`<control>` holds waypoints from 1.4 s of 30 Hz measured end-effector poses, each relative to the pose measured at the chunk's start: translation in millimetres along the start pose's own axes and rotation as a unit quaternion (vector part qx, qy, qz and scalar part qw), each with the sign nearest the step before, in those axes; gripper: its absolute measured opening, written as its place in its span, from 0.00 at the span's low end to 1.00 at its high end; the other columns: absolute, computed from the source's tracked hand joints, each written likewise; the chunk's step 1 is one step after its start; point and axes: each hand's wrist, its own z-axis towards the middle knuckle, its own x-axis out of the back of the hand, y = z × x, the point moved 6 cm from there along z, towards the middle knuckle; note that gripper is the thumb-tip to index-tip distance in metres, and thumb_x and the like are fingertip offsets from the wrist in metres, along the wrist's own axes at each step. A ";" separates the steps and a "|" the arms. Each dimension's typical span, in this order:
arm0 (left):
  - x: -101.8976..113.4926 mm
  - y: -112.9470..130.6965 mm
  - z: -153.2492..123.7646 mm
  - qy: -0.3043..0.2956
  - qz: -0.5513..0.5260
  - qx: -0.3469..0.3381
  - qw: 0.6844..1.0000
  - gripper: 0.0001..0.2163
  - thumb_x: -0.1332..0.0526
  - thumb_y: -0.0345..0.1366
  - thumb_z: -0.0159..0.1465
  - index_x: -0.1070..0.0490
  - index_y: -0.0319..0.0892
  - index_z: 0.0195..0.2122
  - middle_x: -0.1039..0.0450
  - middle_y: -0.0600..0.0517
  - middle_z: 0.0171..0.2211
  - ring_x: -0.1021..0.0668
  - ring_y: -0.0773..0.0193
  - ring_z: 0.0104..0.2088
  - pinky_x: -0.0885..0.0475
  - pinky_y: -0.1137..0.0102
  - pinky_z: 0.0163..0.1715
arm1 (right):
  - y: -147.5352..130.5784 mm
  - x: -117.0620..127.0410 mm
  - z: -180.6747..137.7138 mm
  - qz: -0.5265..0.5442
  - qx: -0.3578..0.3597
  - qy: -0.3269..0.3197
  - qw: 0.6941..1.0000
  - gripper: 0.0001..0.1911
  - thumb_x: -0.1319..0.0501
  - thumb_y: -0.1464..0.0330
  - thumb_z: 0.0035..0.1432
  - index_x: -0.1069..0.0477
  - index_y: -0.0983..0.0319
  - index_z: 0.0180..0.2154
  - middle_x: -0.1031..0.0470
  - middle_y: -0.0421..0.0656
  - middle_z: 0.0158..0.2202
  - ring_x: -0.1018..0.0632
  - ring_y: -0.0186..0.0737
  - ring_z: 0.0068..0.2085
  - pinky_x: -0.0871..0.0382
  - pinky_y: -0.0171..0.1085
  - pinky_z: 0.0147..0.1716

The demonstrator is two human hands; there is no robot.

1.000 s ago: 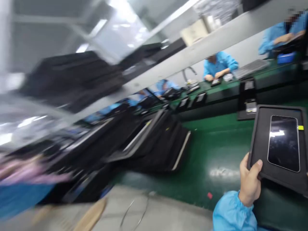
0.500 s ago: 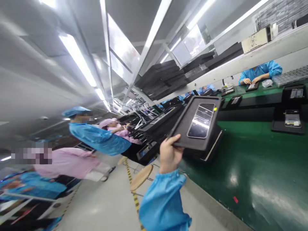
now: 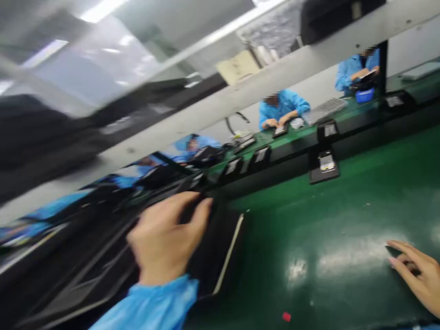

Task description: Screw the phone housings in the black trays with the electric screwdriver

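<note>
My left hand [image 3: 168, 238], in a blue sleeve, reaches over a stack of black trays [image 3: 206, 256] at the left of the green bench [image 3: 326, 215]. Its fingers curl over the far edge of the top tray and look closed on it, though motion blurs the grip. My right hand [image 3: 414, 272] comes in at the lower right, fingers spread and resting on the bench surface with nothing in them. The phone that lay in the tray is hidden from view.
A black tray with a phone [image 3: 325, 166] lies at the far side of the bench. More small trays [image 3: 247, 160] line a conveyor behind it. Several people in blue coats [image 3: 282, 107] work at the far bench. A small red scrap [image 3: 286, 316] lies near the front edge.
My left hand has carried the tray with the phone leftward and lowered it onto the stack. The view swung back down to the bench, and my right hand has come into view.
</note>
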 end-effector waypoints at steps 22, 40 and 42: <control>-250.1 278.5 -56.6 -0.282 -0.111 -0.336 0.892 0.16 0.51 0.32 0.64 0.32 0.38 0.51 0.28 0.39 0.48 0.27 0.51 0.52 0.30 0.61 0.48 | -17.0 34.0 -8.5 -0.046 0.070 0.211 0.974 0.14 0.44 0.65 0.65 0.26 0.62 0.49 0.24 0.49 0.45 0.21 0.37 0.32 0.22 0.31 0.30; -81.7 374.2 -276.9 -0.483 -0.494 -0.346 0.635 0.11 0.37 0.30 0.60 0.26 0.44 0.44 0.24 0.48 0.36 0.23 0.57 0.36 0.24 0.65 0.34 | 19.5 124.9 45.4 -0.406 0.083 -0.237 0.879 0.38 0.35 0.52 0.57 0.39 0.69 0.60 0.44 0.57 0.63 0.45 0.56 0.66 0.45 0.57 0.61; -108.5 362.5 -267.3 -0.576 -0.574 -0.152 0.562 0.15 0.35 0.36 0.59 0.26 0.47 0.48 0.24 0.46 0.44 0.22 0.56 0.44 0.24 0.65 0.42 | 13.1 120.6 44.0 -0.435 0.128 -0.221 0.863 0.37 0.36 0.51 0.58 0.36 0.72 0.58 0.41 0.59 0.61 0.43 0.57 0.64 0.44 0.56 0.60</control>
